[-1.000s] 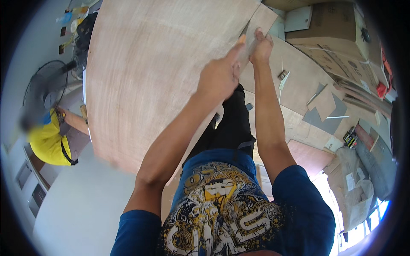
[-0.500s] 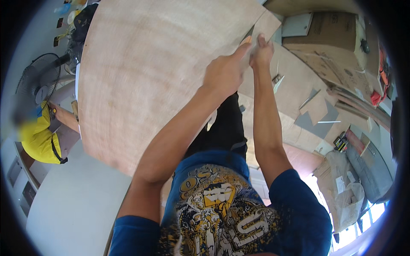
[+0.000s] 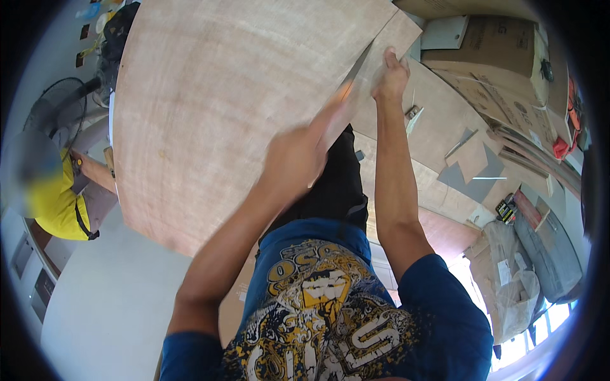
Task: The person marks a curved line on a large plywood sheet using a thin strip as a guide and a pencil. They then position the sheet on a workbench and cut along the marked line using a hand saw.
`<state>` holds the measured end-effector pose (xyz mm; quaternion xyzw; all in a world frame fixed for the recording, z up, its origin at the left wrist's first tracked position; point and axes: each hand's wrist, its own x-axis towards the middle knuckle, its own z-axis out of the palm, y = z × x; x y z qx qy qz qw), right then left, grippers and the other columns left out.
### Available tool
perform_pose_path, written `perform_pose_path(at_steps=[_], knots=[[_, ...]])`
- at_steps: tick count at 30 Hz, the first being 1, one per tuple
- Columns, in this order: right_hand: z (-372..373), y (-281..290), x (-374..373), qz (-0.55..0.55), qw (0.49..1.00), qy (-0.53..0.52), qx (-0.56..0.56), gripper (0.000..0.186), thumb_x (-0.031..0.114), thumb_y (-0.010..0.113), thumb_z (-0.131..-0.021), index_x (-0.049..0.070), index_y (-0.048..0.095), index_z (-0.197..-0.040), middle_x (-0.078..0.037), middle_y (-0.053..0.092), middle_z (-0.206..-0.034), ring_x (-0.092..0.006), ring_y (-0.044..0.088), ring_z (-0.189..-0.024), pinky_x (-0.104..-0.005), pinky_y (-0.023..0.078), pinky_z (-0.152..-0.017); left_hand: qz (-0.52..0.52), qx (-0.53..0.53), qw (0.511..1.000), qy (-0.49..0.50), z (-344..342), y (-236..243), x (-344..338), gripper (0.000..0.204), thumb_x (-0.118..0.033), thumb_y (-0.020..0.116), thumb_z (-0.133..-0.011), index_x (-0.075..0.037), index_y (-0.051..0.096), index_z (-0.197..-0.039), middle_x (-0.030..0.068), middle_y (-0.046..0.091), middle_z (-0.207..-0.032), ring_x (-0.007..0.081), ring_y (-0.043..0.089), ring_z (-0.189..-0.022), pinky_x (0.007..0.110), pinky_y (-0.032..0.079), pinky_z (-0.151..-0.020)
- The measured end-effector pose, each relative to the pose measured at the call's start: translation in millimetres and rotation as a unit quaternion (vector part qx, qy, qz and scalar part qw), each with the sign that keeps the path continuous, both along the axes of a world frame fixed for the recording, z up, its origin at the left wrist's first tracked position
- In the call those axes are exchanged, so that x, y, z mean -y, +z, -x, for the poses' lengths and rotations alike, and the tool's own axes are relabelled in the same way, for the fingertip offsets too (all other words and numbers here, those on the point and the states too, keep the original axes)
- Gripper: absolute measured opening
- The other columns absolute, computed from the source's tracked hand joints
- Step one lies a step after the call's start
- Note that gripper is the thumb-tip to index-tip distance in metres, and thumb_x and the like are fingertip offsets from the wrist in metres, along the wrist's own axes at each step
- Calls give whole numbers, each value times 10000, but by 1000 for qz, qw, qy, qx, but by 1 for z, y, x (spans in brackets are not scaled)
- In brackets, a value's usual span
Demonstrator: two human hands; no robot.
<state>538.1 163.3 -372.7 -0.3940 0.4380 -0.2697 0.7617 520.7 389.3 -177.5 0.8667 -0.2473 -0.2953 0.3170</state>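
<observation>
A large light-brown plywood sheet (image 3: 222,108) fills the left and middle. Along its right edge runs a narrow plywood strip (image 3: 397,37), with a dark, wedge-shaped gap between the two. My right hand (image 3: 392,77) grips the strip's outer edge, thumb on top and other fingers mostly hidden beneath. My left hand (image 3: 295,159) is closed, low along the gap, beside the strip's near part. It is smeared by motion. A blurred orange patch (image 3: 345,92) shows at the tip of its extended finger; whether this is a tool I cannot make out.
At left, a person in yellow (image 3: 63,206) is near a black fan (image 3: 60,114). A white panel (image 3: 114,292) lies at the lower left. Cardboard boxes (image 3: 495,63) stand at the far right. Grey and brown offcuts (image 3: 473,162) lie on boards to the right, near a wrapped bundle (image 3: 508,279).
My left hand has slid toward me, down and left along the gap, and more of the dark gap shows. My right hand stays at nearly the same place on the strip.
</observation>
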Motion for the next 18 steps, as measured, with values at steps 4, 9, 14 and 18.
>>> perform_pose_path(at_steps=[4, 9, 14, 18], knots=[[-5, 26, 3, -14, 998, 18, -63, 296, 142, 618, -989, -60, 565, -1199, -141, 659, -1108, -262, 650, -968, -389, 540, -847, 21, 18, 1000, 14, -31, -54, 63, 646, 18, 571, -860, -205, 486, -1461, 145, 621, -733, 345, 643, -682, 447, 515, -648], [3, -1, 8, 24, 999, 31, 4, 375, 156, 612, -1000, -59, 519, -1292, -144, 635, -1184, -264, 628, -1054, -412, 510, -926, -42, -54, 998, -5, 15, 31, -3, 616, 31, 561, -888, -181, 496, -1463, 169, 699, -1012, 347, 695, -829, 412, 558, -760], [4, 4, 4, 26, 999, 28, -2, 437, 176, 616, -1006, -72, 485, -1341, -154, 624, -1230, -274, 611, -1124, -433, 496, -973, -71, -94, 993, 15, 42, 75, -58, 551, 38, 514, -926, -163, 526, -1439, 211, 631, -1313, 356, 704, -1025, 404, 578, -843], [3, 14, 1, -4, 999, 38, -16, 460, 170, 609, -1008, -91, 464, -1358, -171, 616, -1242, -280, 602, -1148, -430, 485, -996, -24, -27, 999, -4, -1, -14, -2, 603, 24, 530, -900, -194, 495, -1461, 159, 713, -1045, 360, 704, -821, 442, 560, -717]])
